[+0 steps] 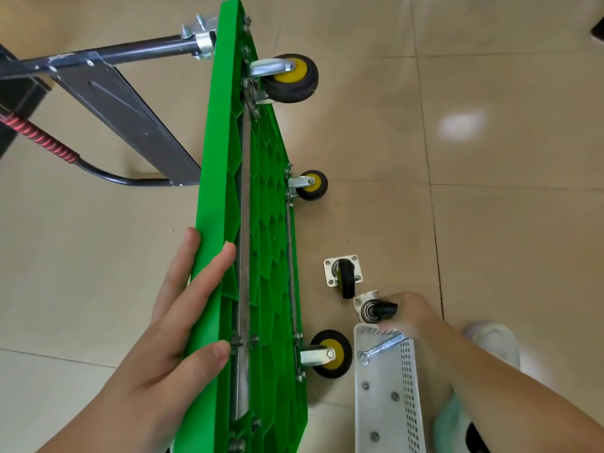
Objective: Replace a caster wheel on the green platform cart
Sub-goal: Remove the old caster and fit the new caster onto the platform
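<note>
Nearest me, my left hand (pixel 183 308) rests straight-fingered over the top edge of the cart (pixel 225 178), stood on its side; a slip could topple it. Beyond the basket (pixel 412 387), my right hand (pixel 416 317), blurred, grips a loose wheel (pixel 384 310) beside a second wheel (pixel 346 279), easily confused.

Green platform cart (pixel 215 191) standing on edge, left hand (pixel 173 322) flat against its rim, 3 yellow-hubbed wheels (pixel 291 76) mounted, right hand (pixel 415 315) gripping a loose caster (pixel 376 310), second caster (pixel 344 273) beside it, white basket (pixel 410 387) holding a wrench (pixel 382 348)

Cart (pixel 215 191) on edge; far caster (pixel 345 276), near caster (pixel 372 309) right of it; wrench (pixel 382 348) in basket (pixel 409 390).
</note>
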`<act>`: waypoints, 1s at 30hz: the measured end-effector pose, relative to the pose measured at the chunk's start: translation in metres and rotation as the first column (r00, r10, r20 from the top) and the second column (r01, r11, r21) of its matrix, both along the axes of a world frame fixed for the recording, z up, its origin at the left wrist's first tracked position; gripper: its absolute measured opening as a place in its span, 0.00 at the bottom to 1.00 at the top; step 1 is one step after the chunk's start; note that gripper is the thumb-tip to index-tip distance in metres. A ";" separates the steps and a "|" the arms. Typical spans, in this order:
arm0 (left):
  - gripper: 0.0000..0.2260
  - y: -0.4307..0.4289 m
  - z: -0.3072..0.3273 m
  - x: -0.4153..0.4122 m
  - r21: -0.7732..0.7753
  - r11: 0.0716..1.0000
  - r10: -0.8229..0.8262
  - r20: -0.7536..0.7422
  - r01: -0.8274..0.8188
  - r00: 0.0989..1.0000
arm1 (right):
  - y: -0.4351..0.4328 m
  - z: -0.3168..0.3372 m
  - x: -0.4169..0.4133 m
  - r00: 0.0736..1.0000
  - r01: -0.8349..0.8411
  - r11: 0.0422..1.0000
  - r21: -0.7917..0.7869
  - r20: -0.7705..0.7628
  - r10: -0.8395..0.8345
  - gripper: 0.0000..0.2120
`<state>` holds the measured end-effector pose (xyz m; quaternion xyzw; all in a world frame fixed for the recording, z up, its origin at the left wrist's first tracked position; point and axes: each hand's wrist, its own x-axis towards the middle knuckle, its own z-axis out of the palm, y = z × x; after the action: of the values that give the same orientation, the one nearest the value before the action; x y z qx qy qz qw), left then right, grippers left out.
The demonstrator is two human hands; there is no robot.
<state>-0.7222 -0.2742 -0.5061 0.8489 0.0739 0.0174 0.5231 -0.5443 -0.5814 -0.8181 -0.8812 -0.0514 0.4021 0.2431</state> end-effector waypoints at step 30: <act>0.35 0.005 0.014 0.000 -0.075 0.992 -0.109 -0.093 0.102 0.990 | 0.006 0.058 -0.025 0.943 0.105 0.994 0.009 0.317 -0.102 0.25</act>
<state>-0.7222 -0.2697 -0.4917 0.8326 0.0546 -0.0542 0.5486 -0.5697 -0.5752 -0.7598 -0.9368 -0.0419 0.2422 0.2489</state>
